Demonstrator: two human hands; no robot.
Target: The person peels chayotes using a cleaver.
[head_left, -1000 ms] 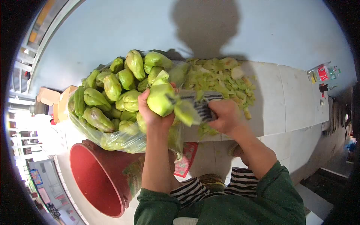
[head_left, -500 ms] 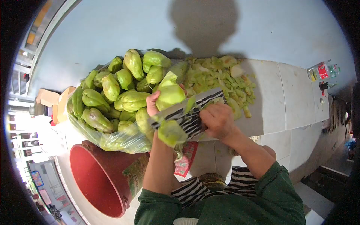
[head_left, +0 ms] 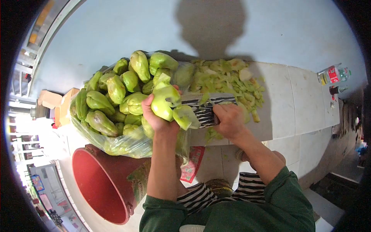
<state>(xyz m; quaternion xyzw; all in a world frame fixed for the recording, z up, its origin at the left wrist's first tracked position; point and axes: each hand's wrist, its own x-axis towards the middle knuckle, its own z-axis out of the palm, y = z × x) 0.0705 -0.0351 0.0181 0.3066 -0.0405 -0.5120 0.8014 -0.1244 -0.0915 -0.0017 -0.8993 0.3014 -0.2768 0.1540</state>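
My left hand point(head_left: 155, 119) is wrapped round a partly peeled chayote point(head_left: 164, 104), held up in front of a plastic bag point(head_left: 119, 146) heaped with whole chayotes point(head_left: 101, 101). In my right hand point(head_left: 231, 120) is a broad cleaver point(head_left: 205, 112), fingers closed on its handle end. Its shiny blade mirrors black and white stripes and carries bits of green peel; its left end is close to the chayote. A thick slice of peel point(head_left: 186, 117) overlaps the chayote's lower right side; whether it is still attached I cannot tell. The handle is hidden inside my fist.
Behind the cleaver, a heap of peelings point(head_left: 228, 79) lies on the tiled ledge point(head_left: 280, 104) against the wall. A red bucket point(head_left: 102, 185) lies tilted below the bag. At the ledge's right end are a plastic bottle point(head_left: 332, 74) and a dark-capped bottle top point(head_left: 337, 89).
The cleaver has swung from a slant across the chayote to nearly level, further right. My left hand has moved slightly left and down with the chayote, turning it.
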